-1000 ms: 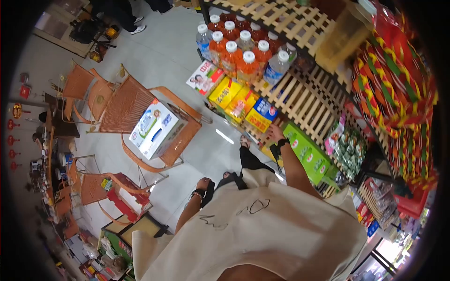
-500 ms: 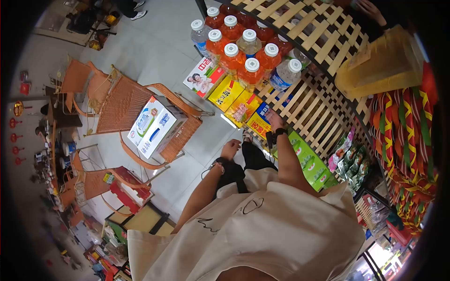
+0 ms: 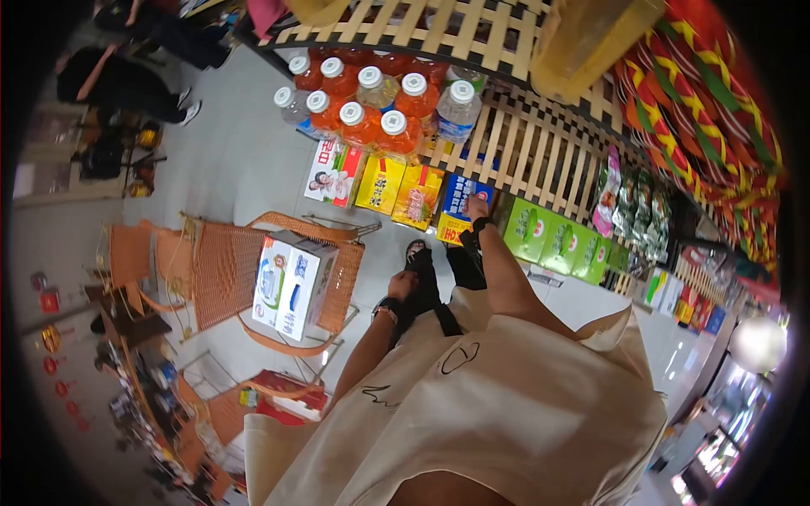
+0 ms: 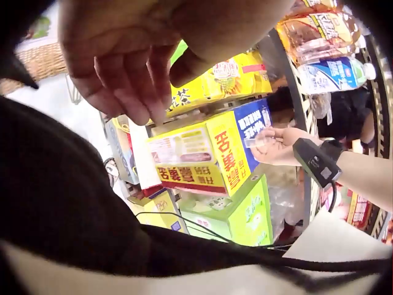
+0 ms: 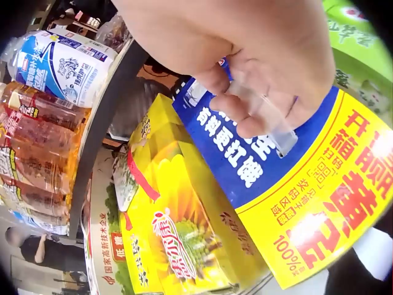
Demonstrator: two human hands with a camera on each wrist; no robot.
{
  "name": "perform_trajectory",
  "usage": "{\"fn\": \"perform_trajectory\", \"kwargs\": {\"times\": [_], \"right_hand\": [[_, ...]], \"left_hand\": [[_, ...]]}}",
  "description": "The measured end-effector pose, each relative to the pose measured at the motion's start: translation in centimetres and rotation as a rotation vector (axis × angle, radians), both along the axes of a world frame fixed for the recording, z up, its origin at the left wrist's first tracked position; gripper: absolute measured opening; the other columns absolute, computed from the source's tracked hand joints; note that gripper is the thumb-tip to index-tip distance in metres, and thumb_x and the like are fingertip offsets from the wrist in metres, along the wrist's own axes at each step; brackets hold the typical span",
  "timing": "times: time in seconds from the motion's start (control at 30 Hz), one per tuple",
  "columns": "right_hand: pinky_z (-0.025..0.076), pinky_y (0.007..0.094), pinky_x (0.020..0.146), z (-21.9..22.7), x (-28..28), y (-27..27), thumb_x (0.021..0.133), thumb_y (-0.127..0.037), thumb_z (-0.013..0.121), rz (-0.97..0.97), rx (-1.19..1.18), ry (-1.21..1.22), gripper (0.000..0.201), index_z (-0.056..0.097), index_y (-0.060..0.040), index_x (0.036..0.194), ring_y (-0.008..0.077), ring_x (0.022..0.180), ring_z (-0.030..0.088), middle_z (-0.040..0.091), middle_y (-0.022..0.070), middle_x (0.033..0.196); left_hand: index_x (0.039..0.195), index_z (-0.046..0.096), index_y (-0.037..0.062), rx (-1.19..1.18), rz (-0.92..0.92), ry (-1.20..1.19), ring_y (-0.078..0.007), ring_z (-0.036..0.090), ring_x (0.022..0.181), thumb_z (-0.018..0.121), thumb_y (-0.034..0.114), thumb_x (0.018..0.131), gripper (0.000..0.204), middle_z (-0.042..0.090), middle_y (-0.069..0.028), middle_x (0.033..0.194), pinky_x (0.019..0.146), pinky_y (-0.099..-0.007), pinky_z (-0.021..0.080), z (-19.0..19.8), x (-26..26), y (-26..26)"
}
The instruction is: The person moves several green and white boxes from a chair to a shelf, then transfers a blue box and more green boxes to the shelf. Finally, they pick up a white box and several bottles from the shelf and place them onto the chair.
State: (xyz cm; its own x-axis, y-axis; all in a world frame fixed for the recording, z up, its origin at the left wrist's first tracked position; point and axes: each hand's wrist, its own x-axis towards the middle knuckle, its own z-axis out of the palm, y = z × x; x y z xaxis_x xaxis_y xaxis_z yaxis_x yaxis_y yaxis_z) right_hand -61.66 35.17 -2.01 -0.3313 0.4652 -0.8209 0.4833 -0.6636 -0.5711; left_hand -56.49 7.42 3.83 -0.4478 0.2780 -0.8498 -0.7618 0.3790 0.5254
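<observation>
Right hand (image 3: 477, 207) grips the clear plastic handle (image 5: 264, 114) on the blue-and-yellow carton (image 3: 456, 207), upper centre of the head view, under the slatted shelf (image 3: 540, 160). Left hand (image 3: 403, 285) hangs mid-frame, fingers loosely curled, holding nothing. Yellow cartons (image 3: 398, 187) sit just left; drink bottles (image 3: 371, 105) above.

"100%" on blue-yellow carton (image 5: 288, 203); "低糖" on yellow carton (image 5: 175, 246)
</observation>
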Motion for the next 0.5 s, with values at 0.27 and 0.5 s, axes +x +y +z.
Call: {"fn": "perform_trajectory", "kwargs": {"times": [0.27,0.5], "right_hand": [[0.043,0.03,0.051,0.7,6.8,-6.8,0.068,-0.039,0.047,0.111,0.193,-0.347,0.043,0.05,0.0024,0.08,0.0247,0.059,0.055,0.055,0.015,0.069],[0.031,0.0348,0.081,-8.7,13.1,-15.1,0.068,-0.044,0.034,0.32,0.439,-0.543,0.059,0.04,0.0064,0.099,0.0313,0.098,0.038,0.041,0.0243,0.102]], "left_hand": [[0.083,0.052,0.0078,0.175,-0.398,-0.045,-0.0088,0.049,0.058,0.042,0.026,0.072,0.023,0.054,-0.0022,0.069,0.05,-0.0186,0.037,-0.9,-7.4,2.8],[0.075,0.054,0.0063,0.158,-0.435,-0.21,-0.01,0.048,0.056,0.044,0.029,0.071,0.025,0.053,-0.0014,0.065,0.049,-0.0205,0.037,-1.1,-3.0,8.6]]}}
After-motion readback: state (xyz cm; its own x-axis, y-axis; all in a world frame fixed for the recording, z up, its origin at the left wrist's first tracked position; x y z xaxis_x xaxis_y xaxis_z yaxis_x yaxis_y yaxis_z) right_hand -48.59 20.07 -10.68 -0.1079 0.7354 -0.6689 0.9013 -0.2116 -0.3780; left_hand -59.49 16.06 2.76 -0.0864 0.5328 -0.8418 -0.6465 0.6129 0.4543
